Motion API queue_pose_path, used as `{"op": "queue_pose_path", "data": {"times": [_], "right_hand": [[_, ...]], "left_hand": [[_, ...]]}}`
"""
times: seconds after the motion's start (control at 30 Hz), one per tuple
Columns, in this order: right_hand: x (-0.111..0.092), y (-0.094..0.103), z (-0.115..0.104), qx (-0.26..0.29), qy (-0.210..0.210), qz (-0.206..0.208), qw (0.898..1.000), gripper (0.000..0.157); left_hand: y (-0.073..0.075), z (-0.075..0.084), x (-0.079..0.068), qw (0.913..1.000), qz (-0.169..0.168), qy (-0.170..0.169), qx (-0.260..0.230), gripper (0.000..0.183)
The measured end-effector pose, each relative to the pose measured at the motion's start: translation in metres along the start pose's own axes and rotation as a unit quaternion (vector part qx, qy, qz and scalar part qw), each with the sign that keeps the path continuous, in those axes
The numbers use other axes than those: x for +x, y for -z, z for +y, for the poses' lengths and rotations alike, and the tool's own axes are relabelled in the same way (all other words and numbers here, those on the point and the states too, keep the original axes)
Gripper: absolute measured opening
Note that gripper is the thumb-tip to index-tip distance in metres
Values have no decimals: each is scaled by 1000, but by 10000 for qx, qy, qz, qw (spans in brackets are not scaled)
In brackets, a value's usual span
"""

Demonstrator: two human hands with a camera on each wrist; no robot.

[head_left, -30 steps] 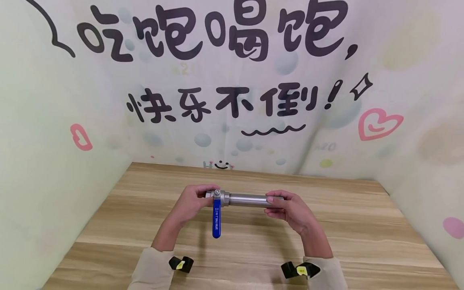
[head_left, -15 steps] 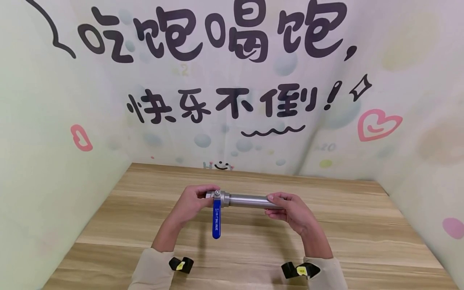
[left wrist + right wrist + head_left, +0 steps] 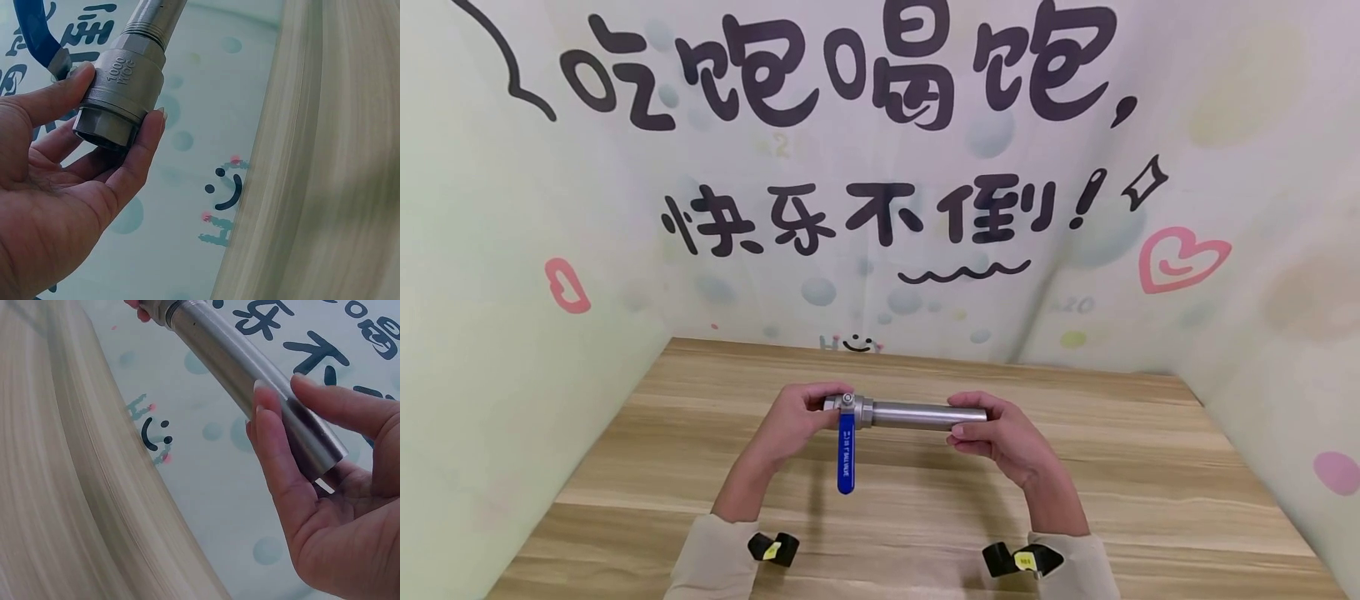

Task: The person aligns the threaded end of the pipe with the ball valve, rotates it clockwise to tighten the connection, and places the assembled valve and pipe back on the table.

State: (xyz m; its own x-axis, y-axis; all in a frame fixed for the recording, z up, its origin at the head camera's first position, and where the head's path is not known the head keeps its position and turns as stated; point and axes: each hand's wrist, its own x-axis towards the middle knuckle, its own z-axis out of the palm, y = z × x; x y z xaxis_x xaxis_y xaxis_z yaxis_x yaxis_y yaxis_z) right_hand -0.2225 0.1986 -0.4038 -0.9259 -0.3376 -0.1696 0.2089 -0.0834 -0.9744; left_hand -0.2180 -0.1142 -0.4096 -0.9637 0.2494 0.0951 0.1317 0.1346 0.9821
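Left hand: the left hand (image 3: 797, 421) grips the steel body of the ball valve (image 3: 122, 84) — thumb on one side, fingers curled on the other, as the left wrist view shows.
Right hand: the right hand (image 3: 1000, 437) grasps the free end of the steel pipe (image 3: 917, 414); its fingertips (image 3: 269, 403) lie on the tube and the thumb is on the opposite side.
Position of the parts: the ball valve and the steel pipe are joined in one line, held level in the air above the wooden table (image 3: 1150, 467), near the middle of it.
Handle: the blue handle (image 3: 846, 458) hangs down from the ball valve toward the person — it has small white letters on it.
Background: a wall sheet with large black characters (image 3: 850, 75) and a pink heart (image 3: 1180, 258) stands behind the wooden table.
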Motion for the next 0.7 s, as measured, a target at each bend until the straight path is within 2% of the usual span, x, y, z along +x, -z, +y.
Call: {"op": "queue_pose_path", "data": {"times": [0.3, 0.7], "right_hand": [[-1, -2, 0, -12, -14, 74, 10000, 29], [-1, -2, -1, -103, 46, 41, 9999, 31]], "left_hand": [[1, 0, -1, 10000, -15, -64, 64, 29], [1, 1, -1, 10000, -14, -69, 30, 30]]}}
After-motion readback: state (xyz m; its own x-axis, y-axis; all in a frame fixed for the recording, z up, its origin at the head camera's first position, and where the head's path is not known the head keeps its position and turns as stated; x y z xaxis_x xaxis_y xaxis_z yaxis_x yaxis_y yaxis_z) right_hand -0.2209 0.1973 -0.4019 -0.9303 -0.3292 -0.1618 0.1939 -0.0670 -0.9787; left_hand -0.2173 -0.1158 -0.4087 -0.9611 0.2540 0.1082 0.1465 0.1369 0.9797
